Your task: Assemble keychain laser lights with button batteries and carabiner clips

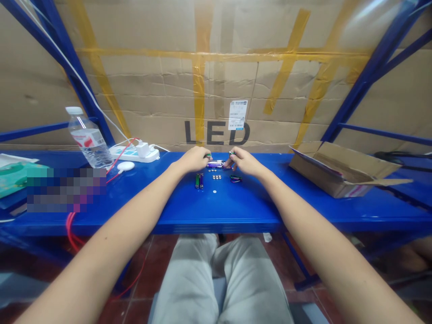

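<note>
We stretch both arms forward over the blue table (219, 209), elbows wide and forearms slanting inward, so that our two hands come near each other at its far side without touching. Our left hand (195, 159) is turned palm inward with the wrist slightly bent, its fingers curled and pinching a small green piece (208, 156) at their tips. Our right hand (245, 162) mirrors it, thumb and forefinger closed on a small shiny piece (231, 154), the other fingers bent downward beneath. Both pieces are held just above the table, too small for us to make out in detail. Between the hands lies a row of shiny tubes (216, 164), purple and silver, with the right hand's lower fingers close to its end. Nearer to us, small silver discs (216, 177) sit in the middle, with a pair of green and purple tubes (199, 181) to their left, a dark purple and green bundle (236, 179) to their right, and a white dot (214, 191) below them. Well apart stand a water bottle (88, 139) on the left and an open cardboard box (332, 177) on the right.
</note>
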A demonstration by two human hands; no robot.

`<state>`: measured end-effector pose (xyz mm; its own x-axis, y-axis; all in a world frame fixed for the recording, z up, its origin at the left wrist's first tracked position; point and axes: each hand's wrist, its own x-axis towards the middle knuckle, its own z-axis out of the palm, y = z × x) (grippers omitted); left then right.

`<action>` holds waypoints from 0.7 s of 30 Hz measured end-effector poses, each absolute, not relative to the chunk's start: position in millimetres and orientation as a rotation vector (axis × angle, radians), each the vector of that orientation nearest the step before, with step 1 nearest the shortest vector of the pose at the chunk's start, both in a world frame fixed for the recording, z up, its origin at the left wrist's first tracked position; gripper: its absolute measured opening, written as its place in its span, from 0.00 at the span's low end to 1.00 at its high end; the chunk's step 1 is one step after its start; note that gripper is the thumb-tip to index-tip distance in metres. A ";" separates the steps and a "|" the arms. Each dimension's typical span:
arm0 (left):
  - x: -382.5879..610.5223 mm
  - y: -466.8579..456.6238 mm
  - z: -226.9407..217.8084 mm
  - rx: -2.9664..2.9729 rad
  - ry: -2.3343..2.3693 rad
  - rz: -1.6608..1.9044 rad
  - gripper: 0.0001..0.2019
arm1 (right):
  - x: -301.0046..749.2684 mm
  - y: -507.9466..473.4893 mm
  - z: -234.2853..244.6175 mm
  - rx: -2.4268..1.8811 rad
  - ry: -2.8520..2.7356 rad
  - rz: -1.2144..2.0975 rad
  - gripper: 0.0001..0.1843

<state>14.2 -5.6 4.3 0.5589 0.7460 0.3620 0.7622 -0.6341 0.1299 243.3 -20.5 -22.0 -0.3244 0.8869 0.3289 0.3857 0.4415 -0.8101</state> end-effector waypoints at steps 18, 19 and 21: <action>22.8 -6.7 -9.1 -2.945 -1.357 -0.380 0.13 | 230.4 -24.9 -27.4 -1.144 -2.232 0.586 0.07; 23.0 -6.6 -8.9 -2.960 -1.365 -0.378 0.13 | 231.4 -25.0 -26.7 -1.144 -2.226 0.594 0.07; 23.5 -6.8 -7.8 -2.989 -1.364 -0.360 0.14 | 233.6 -24.6 -26.0 -1.135 -2.206 0.632 0.06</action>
<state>23.5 -6.8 -7.8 0.6381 0.7592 0.1283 0.7237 -0.6483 0.2366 233.6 -24.6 -26.0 -0.4749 0.8369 0.2722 0.5657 0.5272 -0.6340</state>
